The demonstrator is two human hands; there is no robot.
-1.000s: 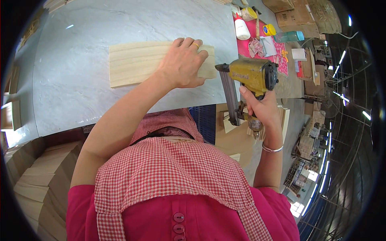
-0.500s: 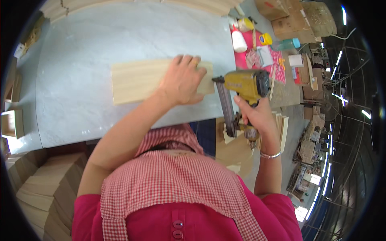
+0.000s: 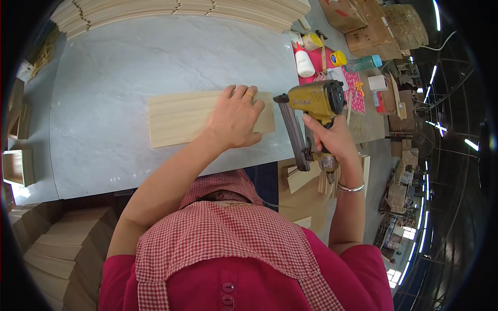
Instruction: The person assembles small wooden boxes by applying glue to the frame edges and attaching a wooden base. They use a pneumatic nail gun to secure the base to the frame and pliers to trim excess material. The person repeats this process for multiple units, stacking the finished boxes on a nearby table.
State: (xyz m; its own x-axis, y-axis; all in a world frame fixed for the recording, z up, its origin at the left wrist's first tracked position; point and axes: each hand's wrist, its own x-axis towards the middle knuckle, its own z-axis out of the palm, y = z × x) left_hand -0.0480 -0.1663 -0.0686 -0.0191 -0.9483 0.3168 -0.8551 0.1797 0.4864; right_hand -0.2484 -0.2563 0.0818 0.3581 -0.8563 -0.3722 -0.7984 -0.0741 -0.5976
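Observation:
A pale rectangular wooden board lies on the grey tabletop. Across its right part is my left hand, fingers bent over the far edge and thumb by the near edge, gripping it from above. My right hand is wrapped around the handle of a yellow and black nail gun, its slanted magazine toward me. The gun's dark nose sits just off the board's right end, with a small gap between them. My trigger finger is partly hidden behind the gun.
Stacked wooden slats line the table's far edge. On the right are a white glue bottle, a yellow-lidded jar and a teal bottle. A small wooden box stands at far left; wooden pieces are piled below.
The nail gun's nose has drawn back from the board's right end, leaving a gap. My left hand keeps its place on the board. The whole view has shifted slightly.

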